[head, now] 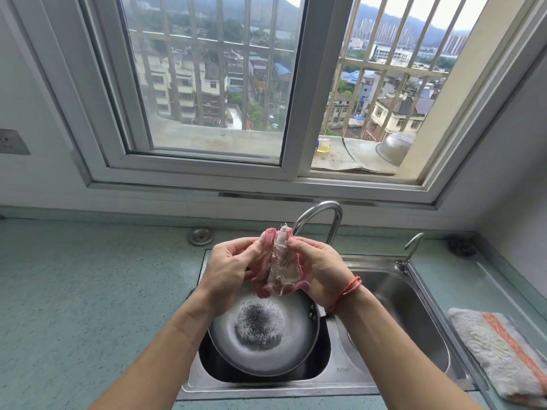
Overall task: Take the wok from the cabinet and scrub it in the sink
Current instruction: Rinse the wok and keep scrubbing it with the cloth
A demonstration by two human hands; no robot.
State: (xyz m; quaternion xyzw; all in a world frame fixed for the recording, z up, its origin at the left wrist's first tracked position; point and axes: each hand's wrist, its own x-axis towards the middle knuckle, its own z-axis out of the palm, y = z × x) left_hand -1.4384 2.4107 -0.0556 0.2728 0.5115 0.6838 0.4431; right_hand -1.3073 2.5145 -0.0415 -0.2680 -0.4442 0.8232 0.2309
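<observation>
Wok (pixel 296 332): sits in the left basin of the sink (pixel 349 377), low in the centre of the frame, tilted slightly, with its inside facing up; a dark speckled patch marks its bottom and rivets show on its right wall.
Rag (pixel 281 267): pink and white, frayed and bunched, held up above the far edge of the wok, between the two hands.
Left hand (pixel 233 270): centre of the frame, left of the rag; its grip is closed on the rag's left side, fingers curled into the cloth.
Right hand (pixel 321 267): right of the rag, its grip also closed on the cloth, thumb and fingers pinching the right side; a red string bracelet (pixel 346 291) circles the wrist.
Faucet (pixel 322 214): curved steel, rising just behind the hands; whether water runs from it cannot be told.
Small tap (pixel 414 244): at the far right corner of the sink.
Right basin: bare steel, to the right of the wok.
Counter (pixel 88 291): pale green and speckled, filling the left of the frame.
Towel (pixel 500 350): grey with an orange stripe, lying at the lower right, beside the sink.
Window (pixel 207 84): across the upper frame, barred, with buildings and hills beyond.
Metal bowl (pixel 395 147): upturned on the outer ledge, upper right.
</observation>
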